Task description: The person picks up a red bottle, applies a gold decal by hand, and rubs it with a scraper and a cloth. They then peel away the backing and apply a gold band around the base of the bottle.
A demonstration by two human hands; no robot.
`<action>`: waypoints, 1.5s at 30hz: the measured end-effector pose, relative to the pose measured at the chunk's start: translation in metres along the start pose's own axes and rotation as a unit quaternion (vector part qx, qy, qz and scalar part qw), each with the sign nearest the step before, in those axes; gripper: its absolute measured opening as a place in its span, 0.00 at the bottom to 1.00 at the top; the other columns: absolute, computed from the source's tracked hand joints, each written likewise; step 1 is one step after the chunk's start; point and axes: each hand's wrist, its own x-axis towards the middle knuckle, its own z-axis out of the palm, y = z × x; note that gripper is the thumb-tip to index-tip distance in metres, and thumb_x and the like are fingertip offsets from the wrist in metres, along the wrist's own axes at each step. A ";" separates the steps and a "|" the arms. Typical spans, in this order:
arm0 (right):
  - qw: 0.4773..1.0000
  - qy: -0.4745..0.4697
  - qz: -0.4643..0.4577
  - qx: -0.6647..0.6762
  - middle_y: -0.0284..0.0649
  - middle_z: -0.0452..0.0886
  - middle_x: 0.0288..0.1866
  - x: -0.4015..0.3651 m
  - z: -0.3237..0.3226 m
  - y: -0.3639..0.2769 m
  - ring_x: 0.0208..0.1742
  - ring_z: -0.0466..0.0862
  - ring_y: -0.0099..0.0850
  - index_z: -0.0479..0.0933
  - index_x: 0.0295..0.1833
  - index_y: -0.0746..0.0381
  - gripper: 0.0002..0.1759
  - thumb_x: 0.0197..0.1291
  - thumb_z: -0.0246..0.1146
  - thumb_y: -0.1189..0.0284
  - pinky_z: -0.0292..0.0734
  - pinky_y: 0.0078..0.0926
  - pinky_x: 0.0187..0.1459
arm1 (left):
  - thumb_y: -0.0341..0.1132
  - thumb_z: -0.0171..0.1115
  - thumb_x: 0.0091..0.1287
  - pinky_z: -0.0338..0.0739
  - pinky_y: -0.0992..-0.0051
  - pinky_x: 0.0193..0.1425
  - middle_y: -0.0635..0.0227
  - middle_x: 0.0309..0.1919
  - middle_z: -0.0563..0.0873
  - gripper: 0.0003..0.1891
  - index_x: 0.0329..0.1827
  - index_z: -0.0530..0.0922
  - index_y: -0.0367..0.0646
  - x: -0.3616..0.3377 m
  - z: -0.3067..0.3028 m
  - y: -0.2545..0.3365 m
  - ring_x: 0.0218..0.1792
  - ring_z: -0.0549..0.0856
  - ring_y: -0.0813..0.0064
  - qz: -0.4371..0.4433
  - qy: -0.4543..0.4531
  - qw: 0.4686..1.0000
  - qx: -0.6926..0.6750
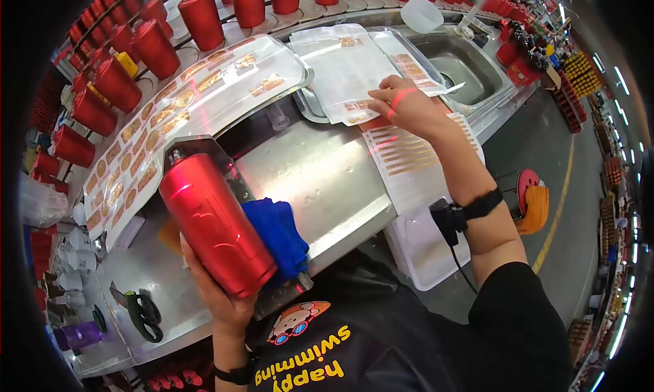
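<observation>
A shiny red metal canister (216,223) with raised outlines on its side lies tilted over the bench. My left hand (216,286) is wrapped around its near lower side, partly hidden behind it. The canister's far end meets a dark metal holder (194,146). Beside it lies a bunched blue cloth (278,236). My right hand (407,107) is over white decal sheets (344,61) with gold and red prints, its fingers curled together at the near edge. What they pinch, if anything, is too small to make out. Under that forearm lies a sheet with gold stripes (402,157).
A tray of printed decals (163,129) stands at the left of the steel bench (320,174). Green-handled scissors (142,315) lie front left. A sink (470,68) with a white bowl (421,14) is at the back right. Red canisters (201,18) line a conveyor behind.
</observation>
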 end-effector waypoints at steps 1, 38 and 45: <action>0.999 -0.017 0.018 -0.029 0.46 0.75 0.62 0.000 0.003 -0.001 0.64 0.74 0.45 0.83 0.56 0.56 0.18 0.65 0.63 0.60 0.71 0.39 0.64 | 0.54 0.72 0.58 0.53 0.57 0.77 0.45 0.76 0.57 0.57 0.79 0.45 0.34 0.000 -0.001 0.000 0.75 0.60 0.48 0.004 -0.001 1.000 0.003; 0.956 -0.139 0.109 -0.235 0.44 0.72 0.64 0.097 0.014 0.083 0.68 0.71 0.48 0.74 0.68 0.39 0.25 0.66 0.55 0.70 0.72 0.42 0.65 | 0.57 0.72 0.56 0.55 0.58 0.76 0.46 0.74 0.59 0.58 0.79 0.46 0.33 -0.003 0.001 -0.003 0.74 0.63 0.50 -0.022 0.007 1.000 0.007; 0.946 -0.164 0.132 -0.245 0.39 0.68 0.68 0.157 0.014 0.090 0.72 0.67 0.45 0.73 0.68 0.37 0.23 0.69 0.56 0.66 0.68 0.57 0.66 | 0.56 0.73 0.53 0.56 0.59 0.76 0.50 0.74 0.59 0.59 0.79 0.46 0.37 -0.009 -0.001 -0.008 0.74 0.62 0.55 -0.061 -0.007 0.997 -0.043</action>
